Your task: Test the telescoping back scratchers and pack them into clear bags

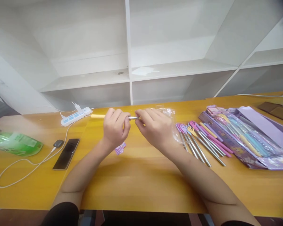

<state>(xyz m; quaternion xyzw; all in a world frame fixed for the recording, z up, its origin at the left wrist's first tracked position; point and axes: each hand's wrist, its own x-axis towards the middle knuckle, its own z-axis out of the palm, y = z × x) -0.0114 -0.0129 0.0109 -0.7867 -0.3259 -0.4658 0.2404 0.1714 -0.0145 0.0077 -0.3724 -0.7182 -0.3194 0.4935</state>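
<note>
From far off, I look down through the head camera at two bare hands over a wood table (136,185). They have a thin stick (133,118) between them, up off the table, on the far side of its middle. It lies flat across my view, from left to right, with its long way pointing from one hand to the other. The left hand (115,125) is curled shut around it, and the yellow handle (97,116) pokes out on the left. The right hand (157,125) is bent in, with its fingers pinching the silver end. Only a little bit of silver shows between the hands, so they are near each other but not touching. Both hands are on the stick, so neither one is nearer to it; the left has the side by the handle and the right has the other end. I can't tell how the parts join under the fingers. Small purple cards (120,148) lie on the near side of the left hand. On the right I see silver rods (202,151) with bright curly tops, pink tubes (220,144) and an open box (235,153) of wrapped things. A phone (66,154) and a green bottle (16,143) are on the left
</note>
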